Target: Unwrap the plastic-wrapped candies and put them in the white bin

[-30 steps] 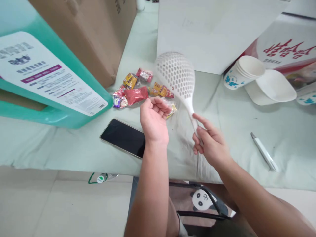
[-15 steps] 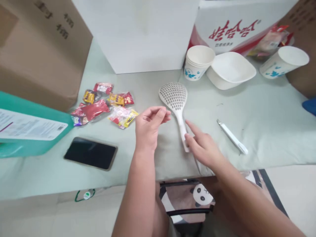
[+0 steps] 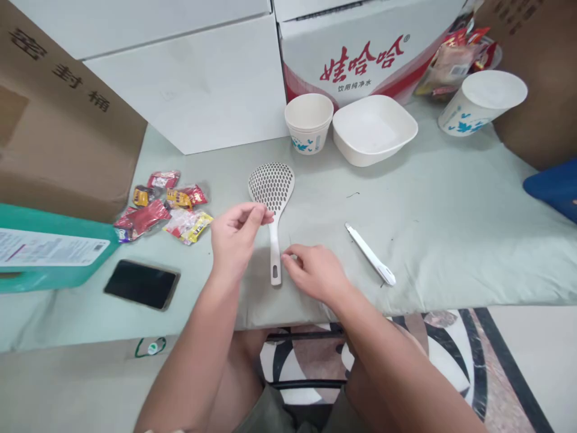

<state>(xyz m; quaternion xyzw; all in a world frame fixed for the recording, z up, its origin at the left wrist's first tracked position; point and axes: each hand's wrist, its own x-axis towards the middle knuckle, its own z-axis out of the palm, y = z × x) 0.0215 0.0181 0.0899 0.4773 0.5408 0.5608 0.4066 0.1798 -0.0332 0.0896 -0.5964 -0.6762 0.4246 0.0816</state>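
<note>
A white slotted skimmer lies on the cloth, its perforated bowl away from me and its handle toward me. My left hand is closed in a pinch over the left side of the skimmer's neck; anything between thumb and fingertips is too small to make out. Just right of the handle, my right hand has its thumb and index finger curled together; what they pinch, if anything, I cannot see. Farther right lies a white utility knife, apart from both hands.
Wrapped snacks and a phone lie left, beside a green jug. Stacked paper cups, a white bowl and a tilted paper cup stand at the back before cartons. A dark thread lies nearby.
My right hand has come off the skimmer's handle to its right side, and its fingers have curled together. My left hand keeps its pinch. The whole view has shifted.
</note>
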